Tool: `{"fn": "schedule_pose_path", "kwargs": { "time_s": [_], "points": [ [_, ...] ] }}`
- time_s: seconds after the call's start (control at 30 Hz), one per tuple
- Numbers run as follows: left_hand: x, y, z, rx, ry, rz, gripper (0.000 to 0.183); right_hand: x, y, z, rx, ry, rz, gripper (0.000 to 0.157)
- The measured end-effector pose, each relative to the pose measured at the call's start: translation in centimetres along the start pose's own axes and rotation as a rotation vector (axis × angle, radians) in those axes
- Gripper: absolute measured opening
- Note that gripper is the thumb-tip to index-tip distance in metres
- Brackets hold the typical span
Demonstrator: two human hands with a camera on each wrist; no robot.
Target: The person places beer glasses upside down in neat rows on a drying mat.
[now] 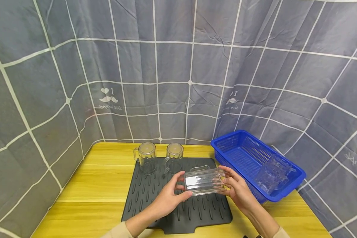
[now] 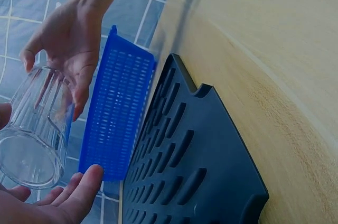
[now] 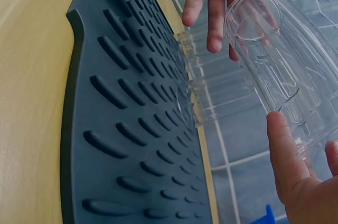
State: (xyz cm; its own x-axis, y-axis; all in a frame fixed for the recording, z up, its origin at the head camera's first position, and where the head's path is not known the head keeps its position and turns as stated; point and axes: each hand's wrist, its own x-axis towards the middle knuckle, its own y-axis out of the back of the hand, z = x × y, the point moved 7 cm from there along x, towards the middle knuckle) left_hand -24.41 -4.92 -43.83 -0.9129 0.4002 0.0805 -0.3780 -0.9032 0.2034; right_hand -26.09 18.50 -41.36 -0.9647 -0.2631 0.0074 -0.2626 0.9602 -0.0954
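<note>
A clear, ribbed glass mug (image 1: 202, 181) lies sideways in the air above the dark drying mat (image 1: 154, 205), held between both hands. The left hand (image 1: 168, 198) grips its base end, thumb in front and fingers behind. At the rim end, the right hand (image 1: 241, 191) holds it with thumb and fingers. The handle points to the far side. In the left wrist view the round base of the glass mug (image 2: 29, 158) faces the camera. The right wrist view shows the mug (image 3: 288, 60) lengthwise, its handle partly seen through the glass.
Two clear glass mugs, one at left (image 1: 147, 160) and one beside it (image 1: 175, 160), stand upright on the mat's far part. At right, a blue perforated basket (image 1: 296, 180) holds clear glassware (image 1: 272, 175). A grey checked curtain (image 1: 172, 66) surrounds the wooden table (image 1: 86, 188).
</note>
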Motion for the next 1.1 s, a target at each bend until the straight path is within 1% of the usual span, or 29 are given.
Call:
{"fn": "schedule_pose_path", "kwargs": {
  "time_s": [0.13,0.27,0.47,0.63,0.87,1.03,1.1],
  "points": [
    [0.0,-0.1,0.2,-0.043,-0.002,0.004,0.076,-0.1,-0.1,0.5,0.024,0.001,-0.027,0.045],
    [0.1,-0.1,0.3,-0.065,-0.004,0.026,0.074,-0.1,-0.2,0.8,0.022,0.003,-0.066,0.045],
    [0.1,0.2,0.3,-0.068,-0.002,0.046,0.069,-0.2,-0.4,1.2,0.025,-0.007,-0.143,0.044],
    [0.3,0.2,0.3,-0.065,-0.016,0.038,0.068,-0.3,-0.2,1.6,0.030,-0.022,-0.173,0.042],
    [0.9,0.7,0.9,0.035,-0.015,0.061,0.063,-0.3,0.1,2.2,0.053,-0.020,-0.198,0.044],
    [1.6,1.1,1.7,0.098,-0.043,0.074,0.062,-0.3,0.2,2.6,0.077,-0.039,-0.212,0.043],
    [2.1,1.2,2.1,0.128,-0.060,0.080,0.062,-0.3,0.3,2.6,0.088,-0.034,-0.225,0.045]
  ]
}}
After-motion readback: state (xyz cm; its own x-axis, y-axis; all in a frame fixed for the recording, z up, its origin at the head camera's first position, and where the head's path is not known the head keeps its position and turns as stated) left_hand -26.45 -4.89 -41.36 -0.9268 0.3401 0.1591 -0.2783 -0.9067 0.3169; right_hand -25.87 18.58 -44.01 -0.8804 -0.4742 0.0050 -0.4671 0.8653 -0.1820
